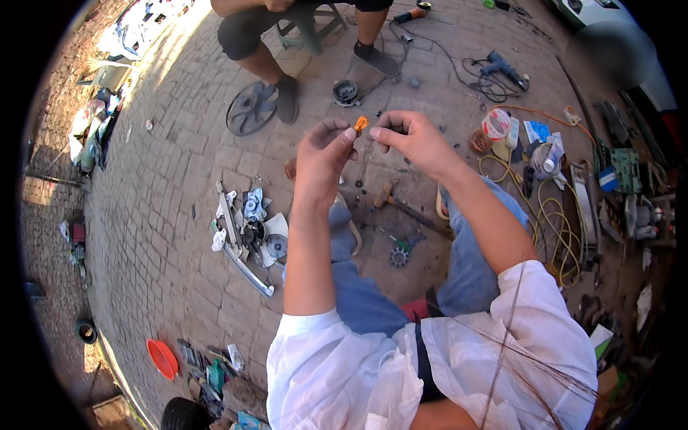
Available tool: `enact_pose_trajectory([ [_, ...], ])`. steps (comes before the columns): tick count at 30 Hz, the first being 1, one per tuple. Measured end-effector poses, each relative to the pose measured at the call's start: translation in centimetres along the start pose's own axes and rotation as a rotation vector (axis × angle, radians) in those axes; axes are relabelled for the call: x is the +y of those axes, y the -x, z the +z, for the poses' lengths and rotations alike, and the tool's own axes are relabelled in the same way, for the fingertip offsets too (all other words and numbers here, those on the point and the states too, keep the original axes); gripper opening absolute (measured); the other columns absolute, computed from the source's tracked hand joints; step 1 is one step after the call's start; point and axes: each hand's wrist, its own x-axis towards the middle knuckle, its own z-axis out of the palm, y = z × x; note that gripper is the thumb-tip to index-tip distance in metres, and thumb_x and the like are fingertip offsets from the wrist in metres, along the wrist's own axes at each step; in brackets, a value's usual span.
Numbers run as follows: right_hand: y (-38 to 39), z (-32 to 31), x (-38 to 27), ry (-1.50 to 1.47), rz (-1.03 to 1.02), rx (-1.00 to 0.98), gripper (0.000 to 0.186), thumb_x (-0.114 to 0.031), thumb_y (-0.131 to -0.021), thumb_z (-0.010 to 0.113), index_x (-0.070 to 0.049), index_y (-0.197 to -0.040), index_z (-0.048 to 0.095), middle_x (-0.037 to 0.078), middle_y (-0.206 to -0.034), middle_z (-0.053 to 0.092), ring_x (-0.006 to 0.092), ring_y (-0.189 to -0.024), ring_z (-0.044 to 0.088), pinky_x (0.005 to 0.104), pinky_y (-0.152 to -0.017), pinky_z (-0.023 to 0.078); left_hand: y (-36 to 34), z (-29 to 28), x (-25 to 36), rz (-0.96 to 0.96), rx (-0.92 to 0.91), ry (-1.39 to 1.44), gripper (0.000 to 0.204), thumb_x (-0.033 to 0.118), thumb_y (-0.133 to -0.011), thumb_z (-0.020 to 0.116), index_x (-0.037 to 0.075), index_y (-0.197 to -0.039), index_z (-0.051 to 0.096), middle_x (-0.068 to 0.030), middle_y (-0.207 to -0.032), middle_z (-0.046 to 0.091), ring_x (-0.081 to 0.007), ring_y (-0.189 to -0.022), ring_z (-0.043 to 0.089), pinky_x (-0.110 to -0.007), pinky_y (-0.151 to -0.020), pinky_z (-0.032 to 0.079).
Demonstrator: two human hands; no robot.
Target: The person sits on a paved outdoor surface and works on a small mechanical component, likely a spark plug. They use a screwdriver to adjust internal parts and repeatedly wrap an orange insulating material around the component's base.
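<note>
My left hand (324, 159) is raised in front of me, its thumb and fingers pinching a small bright orange piece (362, 122), too small to tell its kind. Close beside it, my right hand (413, 140) has thumb and forefinger pressed together; whatever sits between those fingertips is too small to make out. Below my hands, a hammer (405, 206) with a wooden head-end and dark handle lies on the brick paving, near a grey toothed gear wheel (399, 256) between my legs.
Metal strips and motor parts (251, 229) are heaped at left. Opposite, a person sits on a green stool (307, 32), a black fan (251, 109) by their foot. A blue power tool (504, 70), yellow hose (555, 222) and plastic jar (496, 125) lie right; an orange basin (163, 359) is lower left.
</note>
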Motion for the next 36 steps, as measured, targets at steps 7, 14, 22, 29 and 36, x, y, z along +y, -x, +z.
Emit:
enact_pose_trajectory([
  [7,-0.4,-0.5,0.4,-0.092,-0.084,0.029,0.015,-0.015,-0.09,0.063,0.0,-0.09,0.065,0.0,-0.078,0.061,0.007,-0.072,0.054,0.0236,-0.067,0.044,0.4,0.3,0.7,-0.121,-0.163,-0.006,0.02,0.005,-0.087,0.065,0.0,-0.105,0.059,-0.0034,-0.089,0.063,-0.009,-0.075,0.056,-0.024,-0.064,0.045],
  [14,-0.2,-2.1,0.0,-0.057,0.129,-0.129,0.017,-0.019,-0.09,0.065,-0.002,-0.091,0.066,0.0,-0.081,0.064,0.0071,-0.074,0.056,0.023,-0.068,0.044,0.4,-0.3,0.6,-0.044,-0.225,-0.378,0.022,0.003,-0.083,0.067,0.0,-0.104,0.059,-0.0031,-0.089,0.065,-0.0079,-0.077,0.058,-0.022,-0.063,0.046],
  [22,-0.8,-2.9,1.3,0.177,-0.011,-0.127,0.017,-0.017,-0.087,0.067,-0.001,-0.091,0.064,0.0,-0.081,0.063,0.0072,-0.074,0.055,0.0235,-0.065,0.044,-0.2,0.1,-1.1,0.103,-0.112,-0.699,0.02,0.002,-0.082,0.066,0.0,-0.101,0.06,-0.0024,-0.084,0.064,-0.0068,-0.071,0.056,-0.022,-0.06,0.045],
  [29,-0.4,-0.5,0.7,0.625,-0.196,0.149,0.018,-0.016,-0.085,0.065,0.001,-0.088,0.06,0.014,-0.076,0.063,0.0283,-0.072,0.06,0.0353,-0.067,0.047,-0.8,0.5,-3.0,0.191,0.012,-0.715,0.015,0.004,-0.084,0.064,-0.001,-0.098,0.061,-0.0029,-0.081,0.065,-0.007,-0.069,0.057,-0.022,-0.057,0.046],
  [36,-0.4,1.0,0.6,0.575,-0.277,0.21,0.013,-0.011,-0.088,0.062,0.001,-0.084,0.055,0.013,-0.072,0.059,0.0226,-0.063,0.056,0.0336,-0.06,0.044,-0.9,0.5,-3.2,0.192,0.04,-0.634,0.016,0.006,-0.083,0.067,-0.003,-0.095,0.062,-0.0054,-0.079,0.065,-0.009,-0.068,0.059,-0.025,-0.059,0.049],
])
